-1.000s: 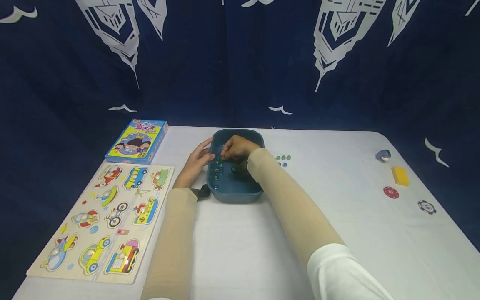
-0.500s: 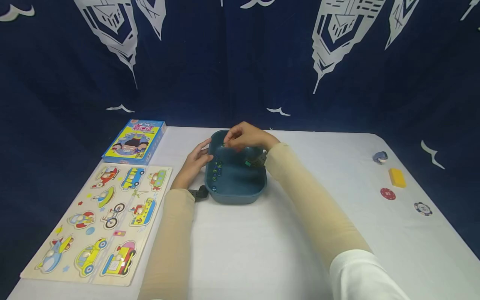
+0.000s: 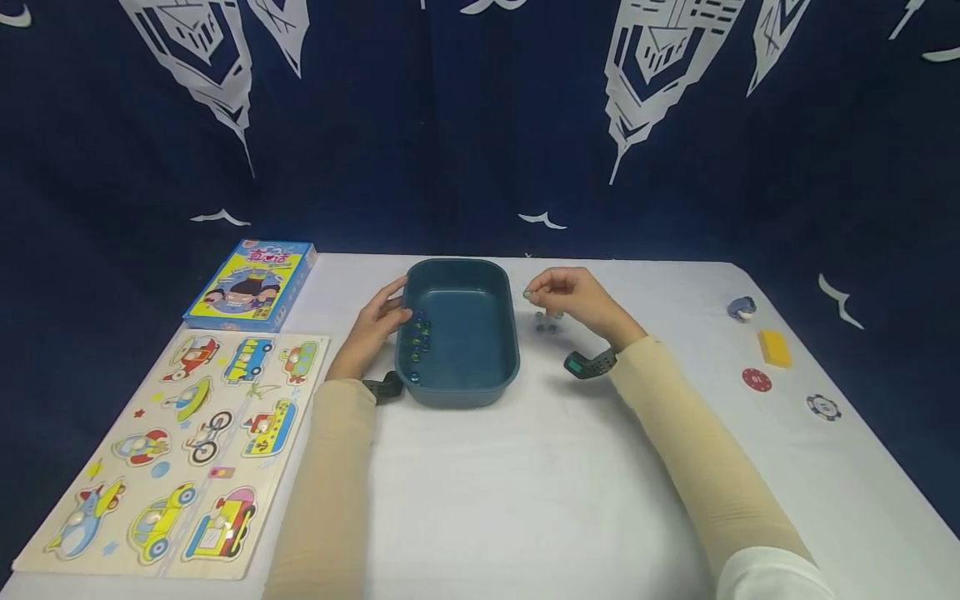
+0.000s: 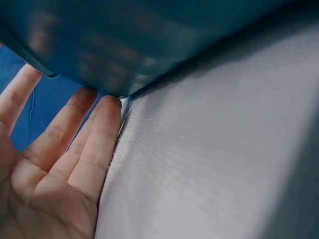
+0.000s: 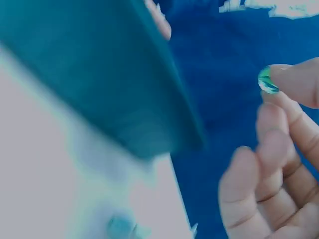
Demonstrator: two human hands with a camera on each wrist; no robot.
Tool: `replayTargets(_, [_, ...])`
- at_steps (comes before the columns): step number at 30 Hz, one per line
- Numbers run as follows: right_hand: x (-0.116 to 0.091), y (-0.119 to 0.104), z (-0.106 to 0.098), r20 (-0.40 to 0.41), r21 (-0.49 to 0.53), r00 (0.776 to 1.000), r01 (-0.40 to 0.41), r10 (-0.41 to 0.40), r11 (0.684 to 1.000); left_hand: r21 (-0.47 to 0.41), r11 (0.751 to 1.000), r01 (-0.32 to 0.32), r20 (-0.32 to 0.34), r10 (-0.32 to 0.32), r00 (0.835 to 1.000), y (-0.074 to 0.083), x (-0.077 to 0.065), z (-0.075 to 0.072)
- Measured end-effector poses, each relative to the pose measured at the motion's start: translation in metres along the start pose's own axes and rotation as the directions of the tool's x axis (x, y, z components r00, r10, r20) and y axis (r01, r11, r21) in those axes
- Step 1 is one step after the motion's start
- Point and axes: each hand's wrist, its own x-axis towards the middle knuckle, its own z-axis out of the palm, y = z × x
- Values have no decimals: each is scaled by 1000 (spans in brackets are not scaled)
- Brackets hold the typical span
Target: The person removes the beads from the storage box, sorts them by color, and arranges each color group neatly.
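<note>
"1 left hand [image 3: 364,335], fingers [image 4: 98,144] extended against the blue tub [image 3: 468,342]: why?"
"Probably to steady it; marbles [image 3: 420,329] lie inside, along the left wall."
"And further right?"
"The right hand [image 3: 581,300] pinches a green-swirled marble [image 5: 267,79] outside the tub, presumably suiting so small a sphere."

In the head view, the light is bright and soft; the white cloth tabletop [image 3: 480,500] glows, but the navy-blue cloth curtain [image 3: 442,125] looks dark; a soft grey shadow lies beside the beige cloth sleeve [image 3: 697,433] on the right; in the left wrist view, the blue-green plastic tub [image 4: 164,35] is shady, with blurry pinkish shine on its smooth wall; in the right wrist view, its edge is fuzzy, the tabletop looks washed out, and the green-and-white glass marble [image 5: 268,79] looks sharper.
</note>
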Motion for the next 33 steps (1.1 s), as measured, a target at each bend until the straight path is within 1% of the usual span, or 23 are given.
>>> replayTargets(3, [-14,19,-10,-87,12,996,-35,36,999,3,1000,-5,7,5,1000,-2,1,-1])
replayTargets(5, [-21,30,-15,-133,14,989,-57,59,998,-4,1000,-7,5,7,1000,-8,4,-2])
replayTargets(8, [-28,43,-20,-176,-3,979,-102,100,995,-2,1000,-11,0,11,1000,-20,10,-4])
replayTargets(11, [-32,55,-22,-188,-9,972,-147,143,989,9,1000,-16,-9,16,1000,-29,16,-5])
replayTargets(16, [-35,69,-23,-180,1,967,-182,179,983,24,999,-23,-12,24,1000,-31,17,-6])
replayTargets(20, [-37,73,-23,-185,-40,969,-176,166,984,0,1000,-1,-9,1,1000,-24,14,-5])
replayTargets(23, [-38,74,-21,-196,-108,969,-174,150,979,-4,1000,12,0,-12,1000,-12,8,-3])
replayTargets(25, [-39,75,-20,-202,-141,968,-177,146,974,6,1000,7,7,-7,1000,-6,5,-3])
replayTargets(27, [-39,77,-20,-212,-162,967,-178,142,970,13,1000,9,6,-9,1000,-7,5,-3])
replayTargets(30, [-39,80,-21,-248,-188,961,-175,125,966,23,1000,8,-3,-8,1000,-19,10,-5])
replayTargets(33, [-38,84,-22,-312,-223,945,-170,95,960,31,1000,5,-16,-4,1000,-29,15,-5])
